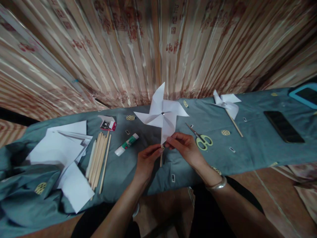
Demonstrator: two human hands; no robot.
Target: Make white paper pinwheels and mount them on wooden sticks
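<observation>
A white paper pinwheel (158, 112) with a shiny pin at its centre stands above the cloth on a thin wooden stick (161, 161). My left hand (148, 161) pinches that stick below the blades, thumb and fingers closed round it. With its fingertips closed, my right hand (185, 147) grips the tip of the lowest blade, close beside the stick. Green-handled scissors (203, 140) lie just right of my right hand. To the left of my left hand is a glue stick (127, 144).
A second pinwheel (229, 107) lies at the back right, near a black phone (283, 126) and a blue-framed device (304, 94). On the left are paper sheets (56, 147), several wooden sticks (99, 160) and an open box of pins (108, 124). A curtain (148, 49) hangs behind the cloth-covered table (252, 152).
</observation>
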